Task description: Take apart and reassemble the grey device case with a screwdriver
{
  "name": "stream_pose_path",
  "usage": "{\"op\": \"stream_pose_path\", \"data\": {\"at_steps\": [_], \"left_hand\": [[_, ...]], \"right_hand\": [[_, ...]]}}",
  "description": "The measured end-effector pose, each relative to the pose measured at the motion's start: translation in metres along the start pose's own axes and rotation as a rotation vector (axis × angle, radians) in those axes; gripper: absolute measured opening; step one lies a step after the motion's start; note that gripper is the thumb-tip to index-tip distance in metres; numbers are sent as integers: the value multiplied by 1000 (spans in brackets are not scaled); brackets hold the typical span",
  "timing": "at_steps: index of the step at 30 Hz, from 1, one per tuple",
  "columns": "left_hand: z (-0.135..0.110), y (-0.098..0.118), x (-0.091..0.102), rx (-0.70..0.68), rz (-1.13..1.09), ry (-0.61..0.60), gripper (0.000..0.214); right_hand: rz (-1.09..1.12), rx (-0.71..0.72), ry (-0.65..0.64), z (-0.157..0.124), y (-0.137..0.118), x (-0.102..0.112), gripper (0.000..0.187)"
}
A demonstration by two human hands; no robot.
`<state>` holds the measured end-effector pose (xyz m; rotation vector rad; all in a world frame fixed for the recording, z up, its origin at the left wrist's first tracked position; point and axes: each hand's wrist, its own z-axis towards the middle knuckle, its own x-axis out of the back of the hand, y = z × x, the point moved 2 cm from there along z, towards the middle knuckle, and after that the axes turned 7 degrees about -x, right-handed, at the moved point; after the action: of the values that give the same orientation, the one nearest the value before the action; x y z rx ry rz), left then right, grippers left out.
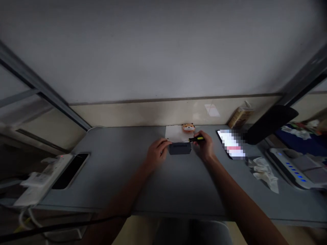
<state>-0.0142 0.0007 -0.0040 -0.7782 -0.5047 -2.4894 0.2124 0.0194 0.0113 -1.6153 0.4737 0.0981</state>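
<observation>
A small dark grey vented box (180, 148) lies on the desk, with a row of slots along it. At its left end is my left hand (156, 152), closed, with the fingertips on the box's upper left corner. My right hand (205, 147) is wrapped round a screwdriver (197, 139) with a black and yellow handle. The screwdriver points left, its shaft lying along the far edge of the box; the tip is too small to make out. Behind the box is a white sheet (175, 132), and an orange animal-face object (188, 127) sits at its right.
On the grey desk (114, 163), a dark phone (71, 171) and a white power strip (48, 175) lie at left. To the right are a lit phone (231, 144), crumpled tissue (265, 173), a carton (240, 117), a black upright object (270, 124) and a white device with blue lights (293, 170).
</observation>
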Motion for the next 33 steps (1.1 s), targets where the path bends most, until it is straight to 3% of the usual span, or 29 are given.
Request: {"op": "stream_pose_path", "data": {"at_steps": [8, 15, 19, 23, 27, 33], "left_hand": [[-2, -1, 0, -8, 34, -43, 36], [2, 0, 0, 75, -112, -61, 34], [1, -3, -4, 68, -66, -213, 48], [2, -7, -2, 19, 13, -303, 54], [4, -7, 7, -110, 103, -152, 46], [9, -5, 20, -144, 188, 83, 33]], "right_hand": [[-19, 16, -22, 3, 3, 3, 40], [14, -10, -2, 0, -1, 2, 47], [-27, -30, 36, 0, 3, -1, 56], [-246, 57, -46, 0, 13, -7, 64], [-377, 159, -121, 2, 18, -8, 69], [-460, 114, -160, 4, 19, -4, 68]]}}
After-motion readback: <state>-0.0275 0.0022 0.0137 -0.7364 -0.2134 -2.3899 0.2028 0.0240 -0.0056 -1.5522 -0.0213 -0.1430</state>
